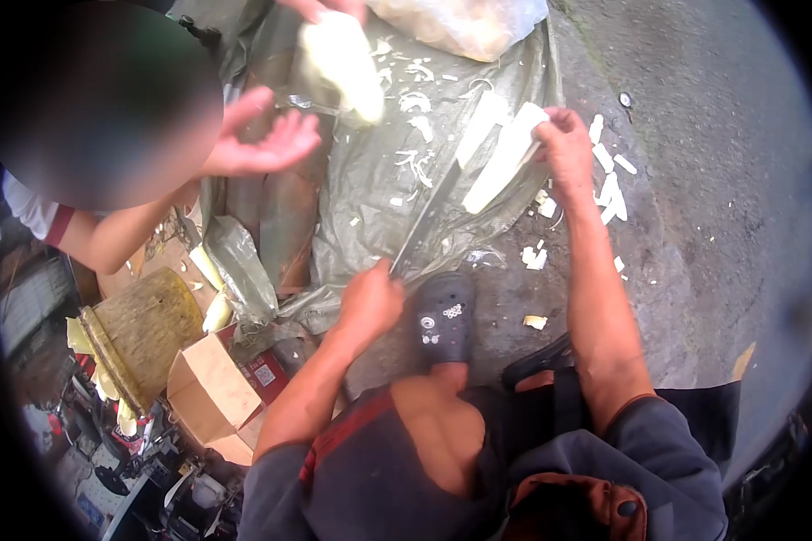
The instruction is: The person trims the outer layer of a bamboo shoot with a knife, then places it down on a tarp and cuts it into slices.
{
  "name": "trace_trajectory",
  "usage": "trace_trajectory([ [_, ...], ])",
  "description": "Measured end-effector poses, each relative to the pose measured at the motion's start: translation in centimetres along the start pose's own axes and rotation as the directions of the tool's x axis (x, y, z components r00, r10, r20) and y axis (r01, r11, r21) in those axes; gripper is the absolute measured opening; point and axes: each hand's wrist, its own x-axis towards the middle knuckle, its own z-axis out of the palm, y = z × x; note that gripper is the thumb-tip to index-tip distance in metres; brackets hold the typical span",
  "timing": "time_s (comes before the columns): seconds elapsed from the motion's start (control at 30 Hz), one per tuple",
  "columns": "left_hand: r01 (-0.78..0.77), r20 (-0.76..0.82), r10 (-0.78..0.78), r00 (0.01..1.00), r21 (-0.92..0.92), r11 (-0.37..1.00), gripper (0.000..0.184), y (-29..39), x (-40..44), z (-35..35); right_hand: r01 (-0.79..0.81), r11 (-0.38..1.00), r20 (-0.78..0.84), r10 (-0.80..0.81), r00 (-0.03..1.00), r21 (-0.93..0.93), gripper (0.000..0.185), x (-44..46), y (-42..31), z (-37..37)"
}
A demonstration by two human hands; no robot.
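Observation:
My left hand (370, 298) is closed around the handle end of a long knife (429, 216), its blade slanting up and away over the sheet. Near the blade's far end is a white stalk piece (483, 122); I cannot tell whether they touch. My right hand (567, 149) grips the upper end of another thick white stalk (505, 162), which tilts down to the left beside the knife. The stalk looks peeled and smooth, but its exact kind is unclear. White shavings (415, 104) are strewn over the grey-green plastic sheet (361, 189) under both.
Across from me a co-worker's open hand (275, 140) reaches in, and a blurred white stalk (343, 68) is held at the top. A filled plastic bag (465, 22) lies at the back. Cut pieces (612, 194) litter the ground at right; a yellow bucket (144, 329) and cardboard box (212, 388) stand left.

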Motion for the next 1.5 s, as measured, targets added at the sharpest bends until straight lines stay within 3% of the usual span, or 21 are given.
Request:
trace_trajectory([
  [0.17,0.015,-0.103,-0.019,0.994,-0.038,0.999,0.025,-1.7,-0.3,-0.3,-0.129,0.991,0.089,0.126,0.988,0.029,0.042,-2.0,3.0,2.2],
  [0.27,-0.01,-0.099,0.003,0.995,-0.07,0.998,0.024,-0.9,-0.9,-1.2,-0.046,0.999,0.122,0.047,0.991,-0.007,0.041,-1.8,4.9,3.2],
  [0.33,-0.031,-0.087,0.024,0.996,-0.081,0.996,0.023,0.7,-0.7,-1.8,0.153,0.968,0.082,-0.139,0.987,-0.198,0.041,-1.2,6.7,3.3],
  [0.4,-0.055,-0.061,0.051,0.997,-0.068,0.996,0.023,2.1,0.2,-1.7,0.315,0.842,0.044,-0.329,0.943,-0.438,0.04,-1.3,6.8,3.1],
  [0.6,-0.115,-0.022,0.116,0.993,0.007,0.993,0.021,5.1,2.0,-0.7,0.142,0.93,0.036,-0.138,0.99,-0.34,0.037,-1.6,6.5,3.1],
  [0.8,-0.108,0.01,0.107,0.994,0.035,0.994,0.02,6.6,2.6,-0.7,0.099,0.886,0.031,-0.095,0.995,-0.454,0.037,-1.9,5.3,3.5],
  [0.93,-0.013,0.062,0.01,0.998,0.037,0.999,0.025,8.3,3.4,-0.7,0.102,0.896,0.066,-0.081,0.994,-0.432,0.038,-1.5,5.2,3.4],
  [1.13,-0.037,-0.05,0.033,0.998,-0.085,0.996,0.027,10.1,7.7,1.0,0.058,0.922,0.092,-0.024,0.995,-0.383,0.039,-1.5,5.2,3.3],
  [1.33,-0.055,-0.075,0.053,0.996,-0.023,0.998,0.028,10.4,8.5,0.9,0.031,0.918,0.087,0.004,0.996,-0.394,0.052,-2.9,4.4,3.5],
  [1.43,-0.088,-0.008,0.089,0.996,0.074,0.993,0.027,10.4,7.3,-0.2,0.044,0.925,0.072,-0.018,0.997,-0.377,0.054,-3.0,4.5,3.4],
  [1.5,-0.032,0.018,0.03,0.999,0.089,0.996,0.026,9.3,5.2,-0.4,0.03,0.929,0.067,-0.006,0.998,-0.369,0.055,-2.9,4.8,3.4],
])
